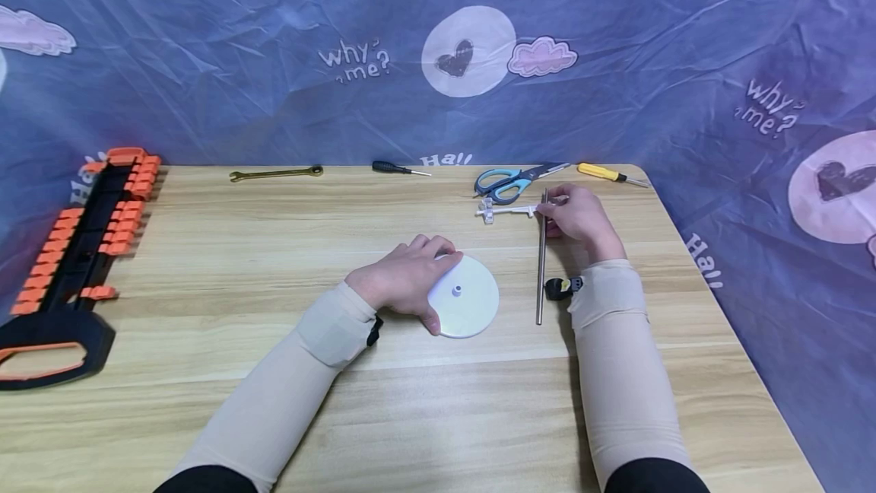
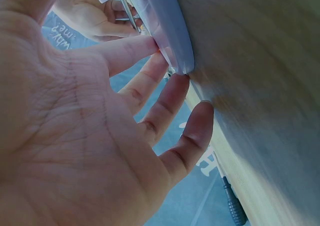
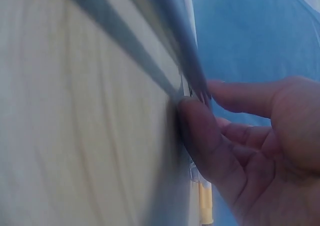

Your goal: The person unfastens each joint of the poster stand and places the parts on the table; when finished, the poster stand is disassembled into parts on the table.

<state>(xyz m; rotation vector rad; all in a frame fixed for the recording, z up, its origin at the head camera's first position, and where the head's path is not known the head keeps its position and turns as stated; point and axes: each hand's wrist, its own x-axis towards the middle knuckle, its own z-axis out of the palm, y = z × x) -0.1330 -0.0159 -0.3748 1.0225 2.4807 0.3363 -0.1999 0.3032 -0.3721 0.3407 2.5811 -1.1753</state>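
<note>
A white round disc (image 1: 475,303) with a short raised stub at its centre lies on the wooden table. My left hand (image 1: 404,280) holds its left side, thumb on the near rim and fingers on the far rim. In the left wrist view, fingertips touch the disc's edge (image 2: 175,30). My right hand (image 1: 582,219) pinches a thin metal rod (image 1: 541,272) near its far end between thumb and fingers. The rod's near end points toward me, right of the disc. Beside the right fingertips lies a white plastic stem with a clear crosspiece (image 1: 509,210).
Along the back edge lie a wrench (image 1: 274,173), a black screwdriver (image 1: 393,167), blue-handled scissors (image 1: 506,182) and a yellow screwdriver (image 1: 605,173). A black and orange rack (image 1: 75,249) stands at the left. Printed blue cloth (image 1: 274,82) hangs behind the table.
</note>
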